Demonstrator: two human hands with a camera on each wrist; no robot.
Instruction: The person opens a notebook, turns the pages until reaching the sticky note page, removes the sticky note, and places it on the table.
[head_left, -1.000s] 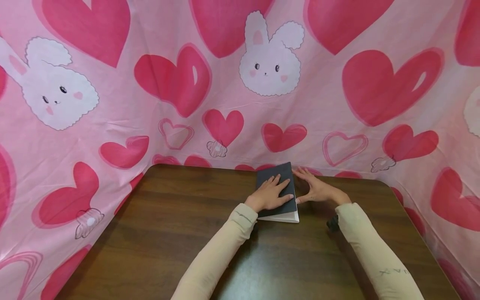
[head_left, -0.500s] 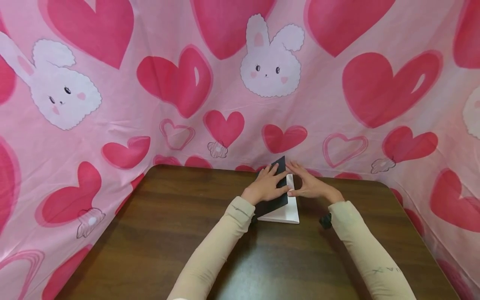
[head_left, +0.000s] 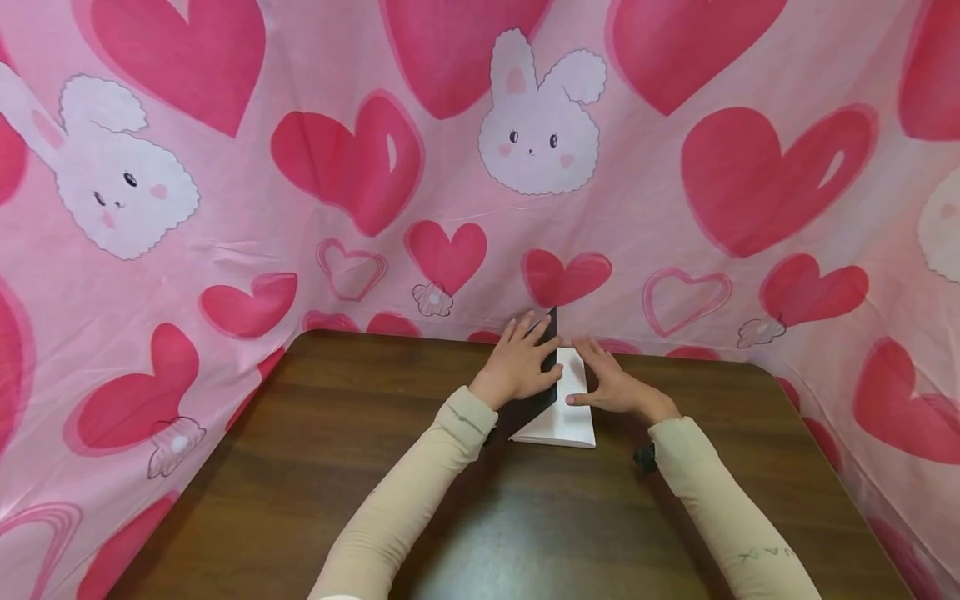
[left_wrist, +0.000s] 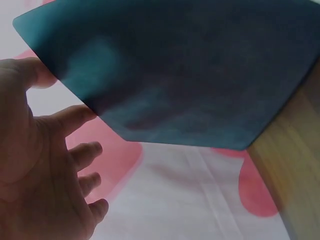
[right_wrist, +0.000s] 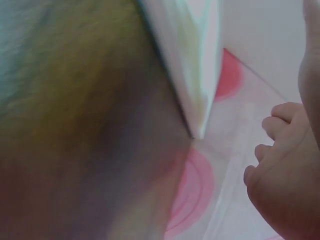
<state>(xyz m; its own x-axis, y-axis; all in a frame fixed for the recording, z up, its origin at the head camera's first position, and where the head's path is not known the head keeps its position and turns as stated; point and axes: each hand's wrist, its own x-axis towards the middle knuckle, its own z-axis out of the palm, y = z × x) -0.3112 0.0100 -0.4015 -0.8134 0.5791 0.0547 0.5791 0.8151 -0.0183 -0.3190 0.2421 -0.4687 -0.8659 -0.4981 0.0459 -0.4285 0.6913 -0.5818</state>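
A book lies near the table's far edge, its dark cover (head_left: 550,358) raised on the left and white pages (head_left: 573,417) showing. My left hand (head_left: 517,360) is at the raised cover, fingers spread, thumb and index finger right at its free edge. In the left wrist view, the dark cover (left_wrist: 190,75) fills the upper part, and the left hand (left_wrist: 45,150) touches its edge with fingers extended. To the right is my right hand (head_left: 618,385), fingers spread and thumb over the white page. The right wrist view shows the right hand (right_wrist: 285,170) beside the page block (right_wrist: 192,70).
The brown wooden table (head_left: 315,467) carries the book. Right behind its far edge hangs a pink cloth (head_left: 630,208) with hearts and rabbit faces, which also runs along both sides.
The cover has swung from nearly flat to upright, moving left and exposing the white page. My left hand has moved left with it. The right hand's thumb has come over the page.
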